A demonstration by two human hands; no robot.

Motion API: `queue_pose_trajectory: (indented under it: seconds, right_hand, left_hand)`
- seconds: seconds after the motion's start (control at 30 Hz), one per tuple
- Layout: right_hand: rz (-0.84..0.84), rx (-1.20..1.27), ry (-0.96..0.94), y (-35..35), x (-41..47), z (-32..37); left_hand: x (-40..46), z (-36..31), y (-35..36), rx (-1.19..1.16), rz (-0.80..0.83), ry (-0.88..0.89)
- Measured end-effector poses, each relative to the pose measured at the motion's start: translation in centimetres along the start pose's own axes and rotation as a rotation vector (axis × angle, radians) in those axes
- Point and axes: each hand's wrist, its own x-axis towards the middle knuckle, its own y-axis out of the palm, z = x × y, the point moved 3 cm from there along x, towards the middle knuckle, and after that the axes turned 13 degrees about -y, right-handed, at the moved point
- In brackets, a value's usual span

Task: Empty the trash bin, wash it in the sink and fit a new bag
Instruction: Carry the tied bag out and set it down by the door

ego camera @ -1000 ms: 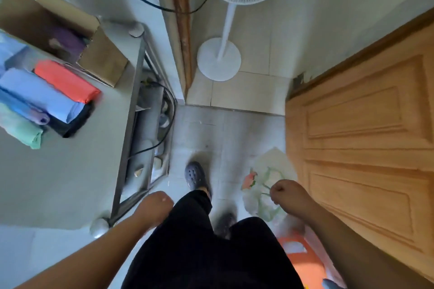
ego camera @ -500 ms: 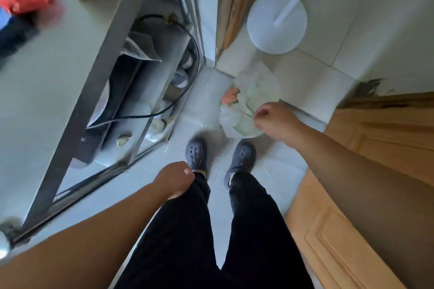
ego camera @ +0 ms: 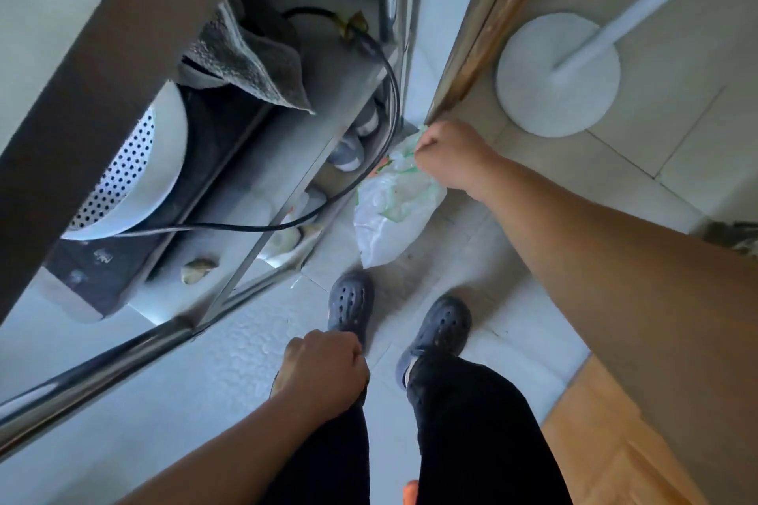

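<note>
While the right hand (ego camera: 447, 154) fists its top, the trash bag (ego camera: 391, 213) hangs below that grip.

Two hands, left (ego camera: 324, 371) and right (ego camera: 449, 154), one trash bag (ego camera: 389, 213), two shoes (ego camera: 350, 305), one fan base (ego camera: 558, 74).

No text, brand, number or sign could be read anywhere in the view. The white bag (ego camera: 391, 209) carried green and orange print, but it was crumpled and blurred, so no letters could be made out. The dark panel (ego camera: 88, 271) on the lower shelf under the desk showed a few pale marks, too small and smeared to read as words or figures.
</note>
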Motion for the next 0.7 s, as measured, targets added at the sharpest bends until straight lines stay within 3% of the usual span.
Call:
queue_pose_trajectory:
  seconds: [0.23, 0.7]
  right_hand:
    - [0.149, -0.171, 0.044, 4.7, 3.4, -1.9]
    - [0.116, -0.455, -0.040, 4.5, 0.9, -1.5]
  left_hand:
    - [2.3, 0.6, -1.5, -0.051, -0.045, -0.025]
    - [1.5, 0.9, -1.1, -0.041, -0.030, -0.022]
